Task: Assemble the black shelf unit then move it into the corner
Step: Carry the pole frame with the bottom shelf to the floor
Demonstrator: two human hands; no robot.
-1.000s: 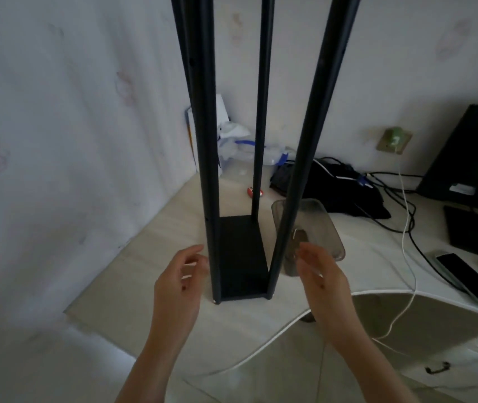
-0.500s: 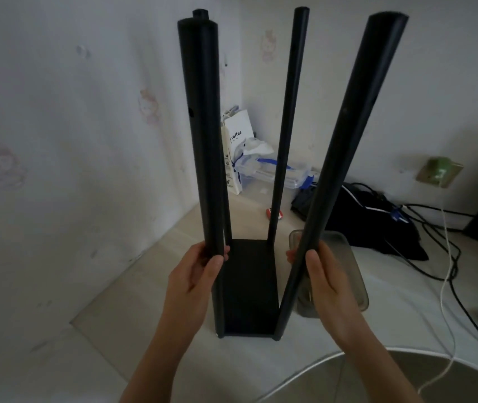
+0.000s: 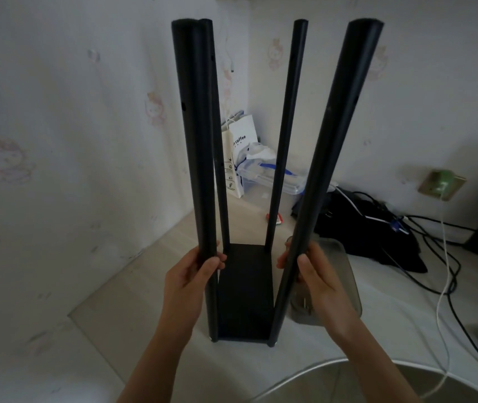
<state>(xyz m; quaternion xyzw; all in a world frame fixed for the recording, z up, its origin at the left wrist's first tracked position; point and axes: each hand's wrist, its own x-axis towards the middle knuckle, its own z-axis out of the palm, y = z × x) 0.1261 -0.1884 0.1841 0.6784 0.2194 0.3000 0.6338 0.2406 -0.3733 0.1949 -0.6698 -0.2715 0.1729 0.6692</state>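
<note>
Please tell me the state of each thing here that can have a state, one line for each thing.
Black shelf unit: upright on the desk, four posts up, only the bottom panel fitted.
Left hand: grips the near left post.
Right hand: grips the near right post.
Paper coffee bag: standing in the corner.
Clear plastic container: on the desk, right of the shelf.
Wall socket: a charger plugged in.

The shelf unit [image 3: 243, 289] stands on the surface [image 3: 133, 292] between the hands: left hand [image 3: 191, 274] on its near-left post, right hand [image 3: 316, 274] on the near-right. Just right of the right hand sits a container [image 3: 339, 274]. Beyond both hands, a paper bag [image 3: 239, 152] leans, seemingly against the wall.
</note>
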